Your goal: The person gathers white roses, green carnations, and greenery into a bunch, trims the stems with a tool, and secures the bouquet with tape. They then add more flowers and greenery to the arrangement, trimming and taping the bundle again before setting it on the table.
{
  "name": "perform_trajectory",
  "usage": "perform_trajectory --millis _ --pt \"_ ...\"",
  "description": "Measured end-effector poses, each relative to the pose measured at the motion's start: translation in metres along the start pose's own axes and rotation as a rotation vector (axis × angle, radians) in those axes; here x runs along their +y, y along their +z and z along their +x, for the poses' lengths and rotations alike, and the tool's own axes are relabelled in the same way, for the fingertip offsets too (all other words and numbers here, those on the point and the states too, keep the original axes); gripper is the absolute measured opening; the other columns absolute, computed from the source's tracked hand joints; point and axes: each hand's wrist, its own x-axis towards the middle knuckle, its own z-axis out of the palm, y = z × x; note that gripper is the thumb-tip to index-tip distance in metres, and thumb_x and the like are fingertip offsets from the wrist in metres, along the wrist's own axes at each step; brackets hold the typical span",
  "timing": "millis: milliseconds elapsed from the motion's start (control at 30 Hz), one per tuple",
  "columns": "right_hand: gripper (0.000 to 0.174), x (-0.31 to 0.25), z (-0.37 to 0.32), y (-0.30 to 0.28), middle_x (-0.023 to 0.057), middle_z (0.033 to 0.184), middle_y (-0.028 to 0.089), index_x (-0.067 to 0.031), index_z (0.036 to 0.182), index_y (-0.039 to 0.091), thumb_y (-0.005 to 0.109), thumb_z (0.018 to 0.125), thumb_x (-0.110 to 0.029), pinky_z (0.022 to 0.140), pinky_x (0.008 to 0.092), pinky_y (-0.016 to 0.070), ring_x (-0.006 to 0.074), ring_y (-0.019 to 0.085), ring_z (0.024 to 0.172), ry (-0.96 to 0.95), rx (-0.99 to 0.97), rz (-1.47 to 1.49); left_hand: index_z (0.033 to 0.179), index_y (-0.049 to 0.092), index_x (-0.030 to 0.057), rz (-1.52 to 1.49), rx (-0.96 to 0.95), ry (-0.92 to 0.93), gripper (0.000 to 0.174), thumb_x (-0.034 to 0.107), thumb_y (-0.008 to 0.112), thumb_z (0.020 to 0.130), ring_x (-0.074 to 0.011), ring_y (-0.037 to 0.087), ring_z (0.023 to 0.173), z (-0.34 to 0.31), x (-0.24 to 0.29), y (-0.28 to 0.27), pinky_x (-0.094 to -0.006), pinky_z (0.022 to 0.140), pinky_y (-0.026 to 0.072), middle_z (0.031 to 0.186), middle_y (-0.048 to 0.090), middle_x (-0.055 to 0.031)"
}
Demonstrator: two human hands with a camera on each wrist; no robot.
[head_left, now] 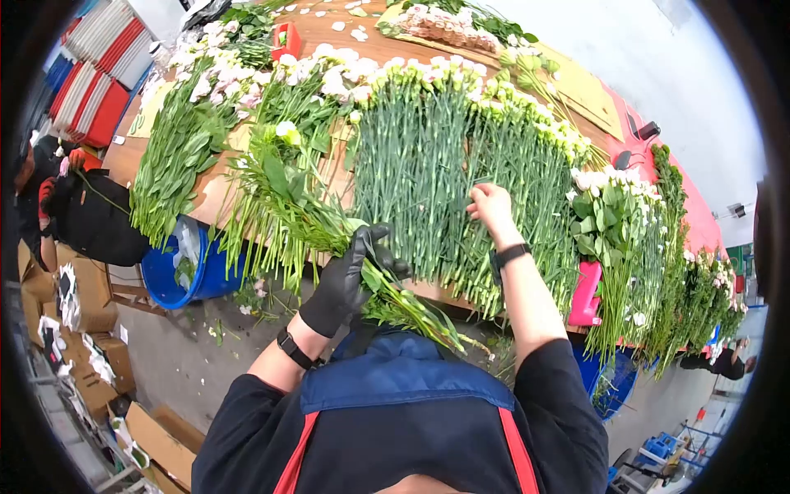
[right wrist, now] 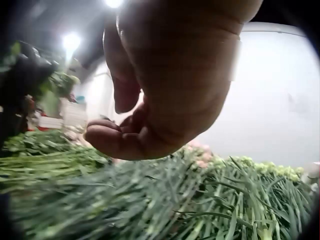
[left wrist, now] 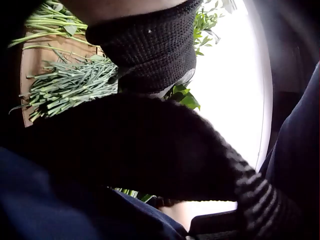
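My left hand [head_left: 344, 278], in a black glove, grips a slanting bunch of green stems and leaves [head_left: 300, 206] in front of my chest. A whitish-green bloom [head_left: 287, 132] shows at the bunch's upper end, and its cut stem ends point down to the right. The bare right hand [head_left: 492, 207] hovers over long rows of green-stemmed flowers [head_left: 411, 181] laid on the table. In the right wrist view its fingers [right wrist: 115, 140] are loosely curled, thumb apart, holding nothing. The left wrist view shows mostly the dark glove cuff [left wrist: 150, 50].
The wooden table [head_left: 329, 29] carries leafy bundles [head_left: 177, 152] at left and white-flowered ones [head_left: 617, 214] at right. A blue tub [head_left: 177, 276] stands under its left edge. A pink container [head_left: 585, 292] sits at the front edge. Cardboard boxes [head_left: 156, 445] and another person [head_left: 58, 189] are at left.
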Motion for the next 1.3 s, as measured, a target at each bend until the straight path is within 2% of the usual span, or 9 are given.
perform_trajectory --millis 133,167,300,400,600,733,900,1133,1300 --pt "0.027 0.028 0.027 0.028 0.0131 0.064 0.065 0.0062 0.092 0.065 0.064 0.085 -0.02 0.048 0.0289 0.051 0.0182 0.064 0.05 0.174 0.002 -0.311 0.131 0.04 0.0026 -0.004 0.026 -0.018 0.056 0.046 0.043 0.096 -0.0272 0.064 0.086 -0.009 0.019 -0.022 -0.0494 0.089 0.0491 0.083 0.059 -0.0066" --pt "0.026 0.048 0.033 0.036 0.0125 0.058 0.063 0.0045 0.082 0.065 0.067 0.084 -0.021 0.046 0.0302 0.0496 0.0192 0.064 0.048 -0.012 0.121 -0.452 0.131 0.041 0.0029 -0.026 0.013 -0.022 0.056 0.046 0.043 0.096 -0.0273 0.064 0.087 -0.01 0.023 -0.028 -0.0495 0.089 0.049 0.083 0.059 -0.0069" --pt "0.022 0.032 0.011 0.039 0.0033 0.063 0.058 -0.0005 0.086 0.064 0.073 0.08 -0.02 0.041 0.0259 0.0424 0.0105 0.052 0.044 0.021 0.252 -0.036 0.131 0.04 0.0034 -0.02 0.013 -0.014 0.056 0.047 0.044 0.096 -0.0275 0.062 0.09 -0.014 0.036 -0.043 -0.0483 0.09 0.0491 0.085 0.058 -0.0085" --pt "0.025 0.039 0.003 0.024 0.0038 0.065 0.06 0.0004 0.081 0.063 0.074 0.078 -0.022 0.058 0.0272 0.0458 0.0107 0.053 0.059 -0.072 0.288 -0.101 0.131 0.041 0.0039 -0.067 -0.033 -0.02 0.055 0.047 0.045 0.096 -0.0274 0.062 0.092 -0.008 0.044 -0.05 -0.0477 0.09 0.049 0.086 0.057 -0.009" --pt "0.023 -0.036 -0.089 0.027 0.0019 0.073 0.06 0.0015 0.091 0.063 0.07 0.084 -0.019 0.061 0.0248 0.0444 0.0088 0.05 0.065 -0.28 0.391 -0.159 0.134 0.035 0.0035 -0.125 -0.192 -0.051 0.06 0.046 0.048 0.094 -0.0303 0.063 0.096 0.003 0.055 -0.045 -0.049 0.088 0.0512 0.098 0.062 -0.0128" --pt "0.016 -0.059 -0.16 0.041 0.0004 0.073 0.056 0.0002 0.09 0.063 0.069 0.084 -0.013 0.059 0.0226 0.0419 0.0067 0.047 0.064 -0.362 0.354 -0.171 0.135 0.035 0.0018 -0.08 -0.136 -0.141 0.063 0.048 0.048 0.094 -0.0301 0.062 0.098 0.017 0.063 -0.032 -0.0482 0.091 0.05 0.106 0.06 -0.0139" --pt "0.01 -0.064 -0.195 0.062 0.0093 0.091 0.061 -0.0005 0.084 0.062 0.069 0.077 0.0 0.08 0.0315 0.0448 0.0229 0.057 0.087 -0.631 0.221 -0.134 0.136 0.035 0.002 -0.006 -0.162 -0.128 0.065 0.051 0.048 0.094 -0.0281 0.06 0.101 0.025 0.065 -0.019 -0.0457 0.093 0.0491 0.115 0.056 -0.0144" --pt "0.01 -0.042 -0.204 0.09 -0.0003 0.081 0.059 0.0028 0.09 0.065 0.068 0.082 -0.001 0.065 0.0203 0.0415 0.0064 0.051 0.073 -0.256 -0.14 0.129 0.135 0.04 0.0053 0.201 -0.064 -0.069 0.058 0.047 0.047 0.095 -0.0225 0.061 0.105 -0.001 0.087 0.006 -0.0365 0.095 0.0482 0.124 0.057 -0.0139" --pt "0.009 -0.062 -0.197 0.093 0.0004 0.08 0.057 0.0034 0.09 0.066 0.067 0.082 -0.001 0.064 0.0221 0.0407 0.0079 0.05 0.073 -0.388 -0.203 0.024 0.137 0.04 0.0074 0.055 -0.235 -0.104 0.06 0.047 0.051 0.094 -0.0237 0.059 0.11 0.01 0.082 -0.012 -0.0382 0.096 0.0479 0.123 0.058 -0.0149"
